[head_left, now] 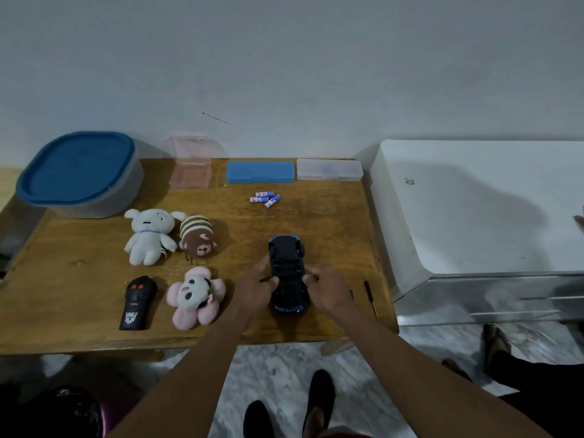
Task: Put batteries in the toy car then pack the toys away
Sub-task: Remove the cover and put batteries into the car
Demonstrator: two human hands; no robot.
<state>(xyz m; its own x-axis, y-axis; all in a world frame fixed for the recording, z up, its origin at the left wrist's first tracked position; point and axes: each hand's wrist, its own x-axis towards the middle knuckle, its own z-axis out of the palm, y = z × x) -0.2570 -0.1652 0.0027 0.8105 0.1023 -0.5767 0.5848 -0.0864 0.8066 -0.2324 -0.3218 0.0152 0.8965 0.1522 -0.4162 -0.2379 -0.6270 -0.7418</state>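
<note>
A blue toy car point(286, 260) lies upside down on the wooden table point(331, 216), its black underside facing up. My left hand point(254, 287) grips its left side, thumb against the chassis. Its right side is gripped by my right hand point(325, 287), whose fingers curl at the edge. Three blue and white batteries point(264, 198) lie loose farther back. The black remote control point(137, 302) with red buttons rests at the front left. A white plush point(150, 236), a striped brown plush point(197, 237) and a pink flower plush point(194, 297) lie left of the car.
A grey tub with a blue lid point(79, 173) stands at the back left. A pink box point(190, 167), a blue case point(259, 172) and a clear case point(329, 169) line the back edge. A screwdriver point(370, 297) lies right of the car. A white cabinet point(474, 210) adjoins the table.
</note>
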